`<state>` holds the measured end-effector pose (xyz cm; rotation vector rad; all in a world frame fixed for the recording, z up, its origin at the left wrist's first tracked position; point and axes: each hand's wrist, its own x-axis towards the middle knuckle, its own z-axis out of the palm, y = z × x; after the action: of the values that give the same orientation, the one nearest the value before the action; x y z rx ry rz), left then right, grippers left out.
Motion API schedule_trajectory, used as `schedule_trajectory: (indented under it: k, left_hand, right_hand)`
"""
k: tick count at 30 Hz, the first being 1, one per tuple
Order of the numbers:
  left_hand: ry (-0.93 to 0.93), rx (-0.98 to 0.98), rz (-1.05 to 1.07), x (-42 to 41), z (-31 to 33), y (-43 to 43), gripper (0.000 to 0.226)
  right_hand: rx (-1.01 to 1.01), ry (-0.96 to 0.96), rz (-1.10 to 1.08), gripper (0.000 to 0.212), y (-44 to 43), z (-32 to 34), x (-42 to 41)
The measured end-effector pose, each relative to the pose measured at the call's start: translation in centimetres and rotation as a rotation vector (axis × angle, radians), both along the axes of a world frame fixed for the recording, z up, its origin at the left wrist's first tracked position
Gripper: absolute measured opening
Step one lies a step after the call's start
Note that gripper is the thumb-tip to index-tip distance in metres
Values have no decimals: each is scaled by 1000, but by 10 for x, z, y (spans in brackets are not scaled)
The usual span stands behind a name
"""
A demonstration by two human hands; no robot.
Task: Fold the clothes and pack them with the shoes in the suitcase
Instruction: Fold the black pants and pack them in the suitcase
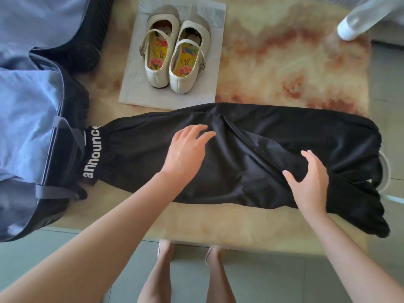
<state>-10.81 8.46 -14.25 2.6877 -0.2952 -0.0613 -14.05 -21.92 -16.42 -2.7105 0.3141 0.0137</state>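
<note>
Across the middle of the rug [273, 62], black trousers [251, 162] lie flat and lengthwise from 9 to 3 o'clock. The lettered waistband [93, 154] touches the suitcase [72, 99]; the leg ends are bunched at 4 o'clock, over the rug's edge.

Left hand [185, 152]: released, palm down, fingers straight and spread, resting on the upper part of the trousers just left of centre.

Right hand [310, 182]: released, fingers spread and slightly bent, thumb out, over the leg fabric at 4 o'clock. Whether the palm touches the cloth cannot be told.

Suitcase: lying open at 9 o'clock, partly on the rug, with a blue garment [26, 119] inside under grey straps.

Shoes [175, 55]: a cream pair with flowered insoles, side by side and touching, at 11 o'clock on a pale sheet [135, 84], just beyond the trousers.

Tiled floor [389, 84] surrounds the rug. The person's bare legs [216, 278] stand at 6 o'clock.
</note>
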Motion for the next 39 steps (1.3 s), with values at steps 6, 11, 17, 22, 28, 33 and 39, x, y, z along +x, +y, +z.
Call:
schedule_trajectory:
  k: [6, 11, 17, 22, 28, 33, 39]
  left_hand:
    - [181, 2, -143, 31, -10, -76, 47]
    - [174, 19, -180, 45, -24, -111, 45]
    - [221, 16, -214, 58, -37, -120, 35]
    - [79, -69, -102, 65, -34, -124, 10]
    - [92, -154, 208, 96, -22, -136, 21]
    - [120, 5, 286, 124, -37, -141, 27]
    - [57, 113, 250, 138, -45, -143, 24]
  right_hand:
    - [-140, 45, 103, 71, -47, -9, -19]
    - [-157, -52, 84, 37, -90, -9, -25]
    - [-115, -149, 108, 8, -128, -12, -27]
    - [63, -306, -121, 10, -122, 7, 0]
    - [132, -263, -103, 15, -138, 21, 108]
    - [-79, -76, 18, 15, -134, 5, 172]
    - [-304, -50, 58, 11, -138, -25, 173]
